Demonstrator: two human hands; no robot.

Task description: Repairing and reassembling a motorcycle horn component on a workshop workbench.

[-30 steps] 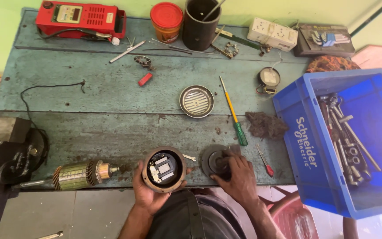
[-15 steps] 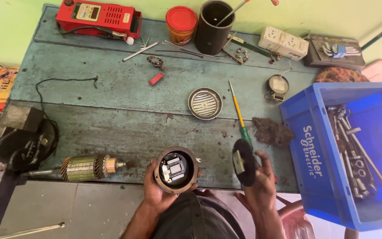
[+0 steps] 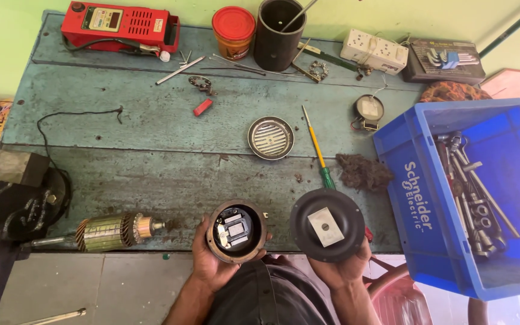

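My left hand point(image 3: 207, 262) grips a round motor housing point(image 3: 236, 231) at the bench's near edge; its open end faces up and shows brush parts inside. My right hand point(image 3: 345, 269) holds up a black round end cover point(image 3: 327, 224) with a small silver plate at its middle, just right of the housing. A motor armature point(image 3: 112, 232) with copper windings lies on the bench to the left of my left hand. A green-handled screwdriver point(image 3: 318, 148) lies just beyond the cover.
A blue crate point(image 3: 417, 180) of metal tools stands at the right. A round slotted metal cover point(image 3: 271, 138), a dark rag point(image 3: 363, 173), a red meter box point(image 3: 121, 24), a red-lidded jar point(image 3: 233, 30), a black cylinder point(image 3: 280, 27) and a white power strip point(image 3: 374, 52) sit on the worn bench.
My right hand picked the black cover up off the bench and turned it face-up beside the housing. The left hand kept holding the housing.
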